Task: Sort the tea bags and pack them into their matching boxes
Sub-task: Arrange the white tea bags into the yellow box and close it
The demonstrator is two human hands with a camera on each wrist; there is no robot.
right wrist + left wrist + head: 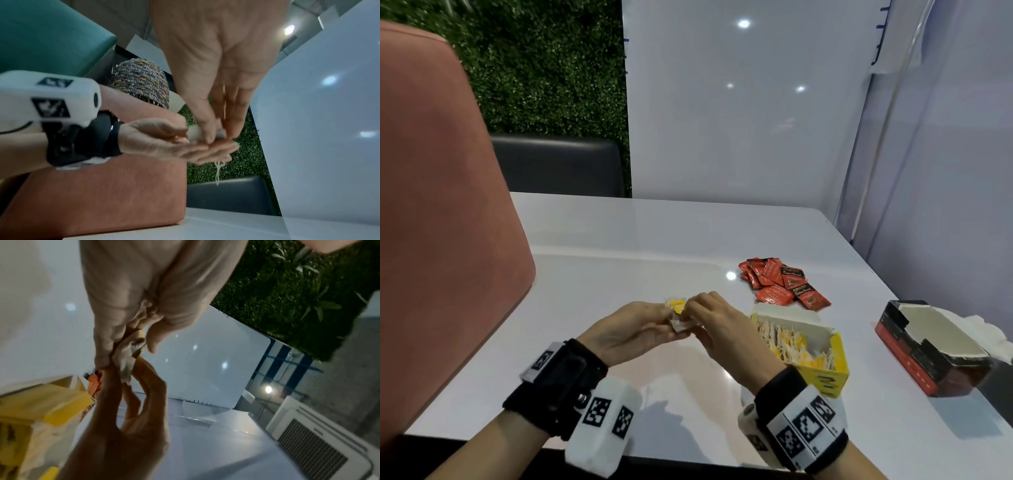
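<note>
Tea bags (681, 317) pinched between my left hand (635, 330) and right hand (726, 329); yellow box (825, 377) at three o'clock, red sachets (782, 282) at one.

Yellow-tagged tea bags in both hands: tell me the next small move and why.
Probably carry the yellow-tagged tea bags, pinched between the left hand and right hand, to the open yellow box just right of the hands; it already holds matching bags.

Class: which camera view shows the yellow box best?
The head view: the yellow box sits whole and open on the table, tea bags inside. The left wrist view shows a blurred part; the right wrist view shows none.
</note>
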